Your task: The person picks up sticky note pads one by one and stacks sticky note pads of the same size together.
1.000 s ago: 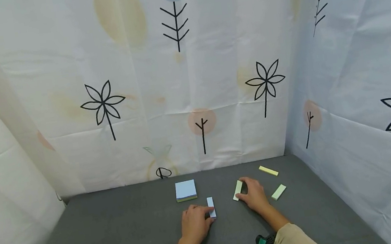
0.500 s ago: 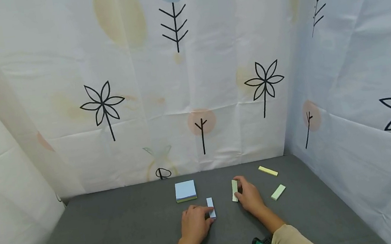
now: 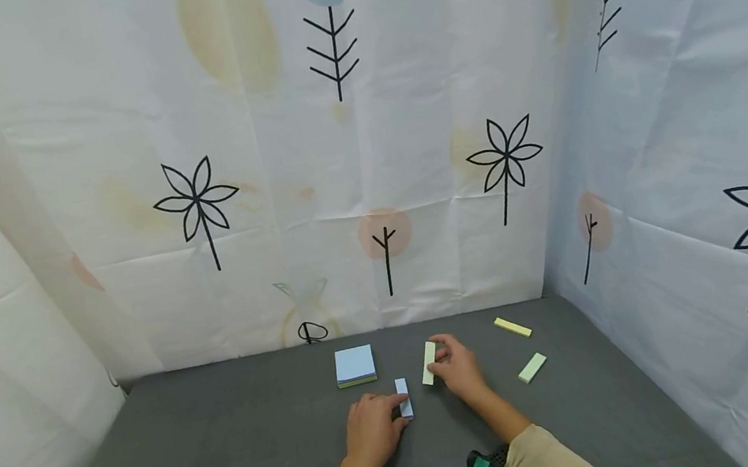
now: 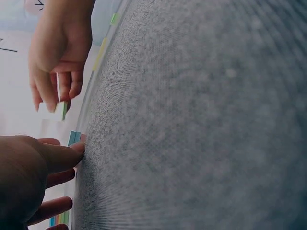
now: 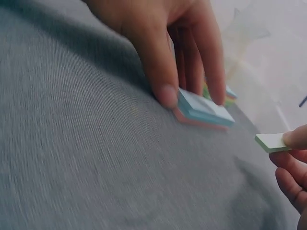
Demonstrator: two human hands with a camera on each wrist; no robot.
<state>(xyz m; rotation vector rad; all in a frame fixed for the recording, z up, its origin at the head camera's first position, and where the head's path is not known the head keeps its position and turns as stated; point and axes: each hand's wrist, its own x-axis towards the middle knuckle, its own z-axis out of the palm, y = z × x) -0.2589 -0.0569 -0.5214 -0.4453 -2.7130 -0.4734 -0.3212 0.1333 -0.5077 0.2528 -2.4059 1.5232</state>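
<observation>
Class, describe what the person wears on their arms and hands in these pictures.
Both hands are bare: the left hand and right hand wear no gloves or rings. Beige long sleeves cover the forearms. A black device with a teal face is strapped at the right wrist.

A: What's under the left hand (image 3: 371,429)?

B: A narrow blue strip pad (image 3: 403,397), just below the middle of the head view. It lies flat on the grey surface, long side pointing away; the right wrist view shows a pink layer beneath the blue.

A: And the right hand (image 3: 457,366)?

B: It pinches a pale green strip pad (image 3: 429,362), just right of the blue one, apart from it and lifted clear of the surface.
</observation>
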